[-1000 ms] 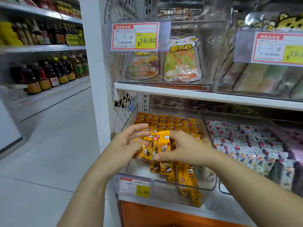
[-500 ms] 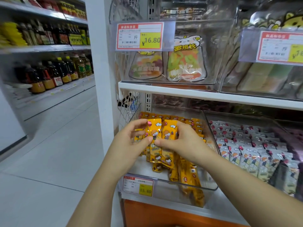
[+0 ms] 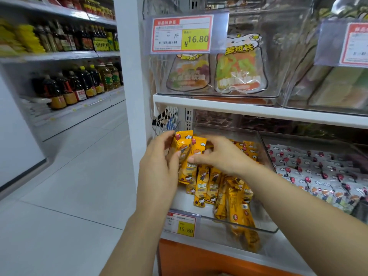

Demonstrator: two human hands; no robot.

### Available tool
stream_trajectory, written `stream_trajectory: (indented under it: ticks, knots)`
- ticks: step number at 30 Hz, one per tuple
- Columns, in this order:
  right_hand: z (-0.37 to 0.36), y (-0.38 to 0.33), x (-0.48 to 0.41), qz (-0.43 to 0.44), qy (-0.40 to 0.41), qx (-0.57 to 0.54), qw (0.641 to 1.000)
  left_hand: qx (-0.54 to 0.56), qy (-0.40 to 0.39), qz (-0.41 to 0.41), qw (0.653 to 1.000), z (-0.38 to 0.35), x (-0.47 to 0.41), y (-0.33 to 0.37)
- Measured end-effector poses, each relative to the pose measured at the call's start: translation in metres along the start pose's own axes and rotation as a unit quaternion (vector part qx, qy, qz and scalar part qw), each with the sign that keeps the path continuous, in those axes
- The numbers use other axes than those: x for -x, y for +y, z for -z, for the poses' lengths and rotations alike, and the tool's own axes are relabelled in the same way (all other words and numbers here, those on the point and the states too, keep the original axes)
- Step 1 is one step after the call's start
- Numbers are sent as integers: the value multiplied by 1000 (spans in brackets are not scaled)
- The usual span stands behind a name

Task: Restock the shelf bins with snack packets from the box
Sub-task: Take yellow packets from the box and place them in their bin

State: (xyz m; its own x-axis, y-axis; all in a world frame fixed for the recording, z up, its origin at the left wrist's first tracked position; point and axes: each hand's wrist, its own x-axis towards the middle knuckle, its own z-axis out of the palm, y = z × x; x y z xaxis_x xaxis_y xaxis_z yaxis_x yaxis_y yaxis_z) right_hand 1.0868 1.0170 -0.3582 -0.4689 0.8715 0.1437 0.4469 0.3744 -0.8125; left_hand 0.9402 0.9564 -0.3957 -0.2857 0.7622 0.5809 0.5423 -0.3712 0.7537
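Far left, cooking-oil bottles (image 3: 79,84) line a side aisle, well apart from the work. Next comes the left hand (image 3: 159,162), curled round the left edge of a small bundle of orange snack packets (image 3: 188,148), thumb on the front face. The bundle stands nearly upright, long axis running top to bottom, held above the near-left part of the clear shelf bin (image 3: 264,156). The right hand (image 3: 221,156) pinches the bundle's right side, so both hands share it and neither is nearer. Under them, loose orange packets (image 3: 211,188) lie with their long axes pointing front to back, leaving bare floor along the bin's left side. The likely move is to lay the bundle down along that axis. Just right sits a bin of white packets (image 3: 318,176). The supply box is out of view
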Motion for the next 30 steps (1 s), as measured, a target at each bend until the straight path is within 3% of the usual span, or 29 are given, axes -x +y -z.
stream_trajectory:
  ticks: [4,9,14,17,21,23,25,27,30]
  knots:
    - [-12,6,-14,-21,9,73,997,-20,-4,-6,1000,0,0,-3]
    - [-33,24,-38,33,31,195,980,-38,-40,3,998,-1,1,-8]
    - [-42,37,-44,-6,13,380,925,-51,-51,22,997,-3,2,-10]
    - [-45,40,-43,-12,13,414,910,-52,-48,24,997,-4,1,-9]
    - [-30,30,-35,-13,23,366,930,-53,-49,29,997,-4,1,-9]
    - [-12,18,-24,3,21,275,961,-49,-52,31,997,-3,1,-9]
    - [1,5,-10,22,-33,156,987,-39,-56,37,997,-3,0,-9]
    - [3,-4,-1,36,-76,85,993,-24,-63,51,996,-3,0,-8]
    - [-7,-4,1,73,-40,76,994,10,-74,69,995,-1,2,-4]
